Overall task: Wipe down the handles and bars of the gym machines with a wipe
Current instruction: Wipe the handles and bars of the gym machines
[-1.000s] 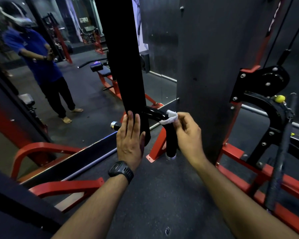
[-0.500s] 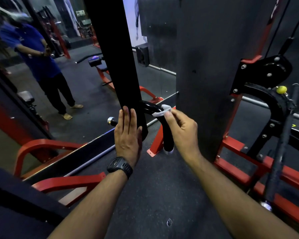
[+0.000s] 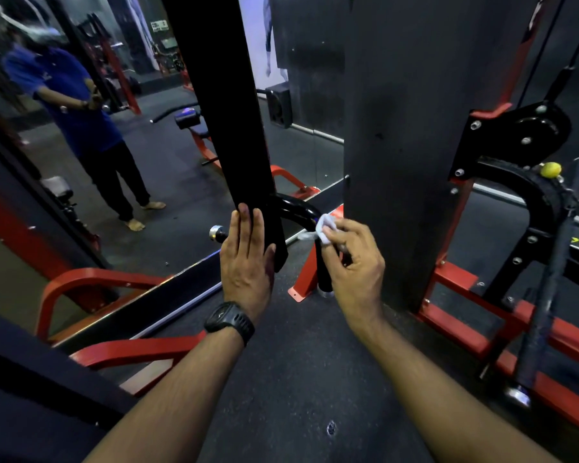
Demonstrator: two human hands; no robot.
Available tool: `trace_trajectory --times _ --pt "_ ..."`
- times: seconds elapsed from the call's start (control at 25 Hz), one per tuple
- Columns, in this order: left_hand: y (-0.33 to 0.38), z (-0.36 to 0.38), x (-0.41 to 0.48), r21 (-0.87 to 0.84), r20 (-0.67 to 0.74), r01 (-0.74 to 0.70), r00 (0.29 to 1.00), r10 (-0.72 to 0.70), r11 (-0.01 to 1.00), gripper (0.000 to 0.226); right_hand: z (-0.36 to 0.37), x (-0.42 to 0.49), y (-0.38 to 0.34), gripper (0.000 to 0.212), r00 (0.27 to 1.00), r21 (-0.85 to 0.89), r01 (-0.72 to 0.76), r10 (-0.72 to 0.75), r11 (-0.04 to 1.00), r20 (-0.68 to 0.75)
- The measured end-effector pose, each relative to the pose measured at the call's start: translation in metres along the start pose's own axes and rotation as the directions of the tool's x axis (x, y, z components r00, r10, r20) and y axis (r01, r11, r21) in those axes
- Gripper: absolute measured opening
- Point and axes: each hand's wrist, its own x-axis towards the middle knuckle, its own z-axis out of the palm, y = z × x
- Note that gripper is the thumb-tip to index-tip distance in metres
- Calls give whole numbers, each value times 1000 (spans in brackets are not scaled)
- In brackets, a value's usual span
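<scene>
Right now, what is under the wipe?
The wipe lies on the black handle, at the bend where it turns down. The right hand pinches it there. The stretch of handle beneath the wipe and hand is covered, so its surface cannot be seen.

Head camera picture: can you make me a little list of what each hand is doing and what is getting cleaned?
left hand: fingers straight, pressed flat on the black pad
right hand: pinches the wipe and holds it on the handle
wipe: white, crumpled, at the bend of the handle
handle: black, shiny, curves over and goes down to a grip
watch: black, on the left wrist
</scene>
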Motion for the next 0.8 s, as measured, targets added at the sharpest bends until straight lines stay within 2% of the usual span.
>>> trace_trajectory --times 0.16,0.28,0.4,0.48,0.6,0.68,0.8 --pt "0 -3 1 -21 19 11 1000 -10 1000 65 4 -19 13 16 996 -39 -80 78 996 -53" --pt "4 -3 -1 -59 27 18 1000 -17 998 73 10 -33 22 12 990 -45 -121 117 992 -85" --pt "2 -3 -1 -76 35 7 999 -4 997 75 15 -40 20 13 951 54 -264 269 963 -149" --pt "0 -1 -1 -78 48 13 999 -10 997 75 15 -41 22 14 938 128 -290 308 948 -161" --pt "-2 0 -4 -78 36 2 999 1 997 75 14 -56 14 34 925 143 -337 355 931 -132" --pt "-4 0 -3 -62 44 -25 999 28 998 74 18 -56 13 47 893 201 -389 422 899 -157" --pt "-9 2 -4 -44 65 -46 997 49 998 74 18 -48 22 44 872 201 -429 462 881 -164"
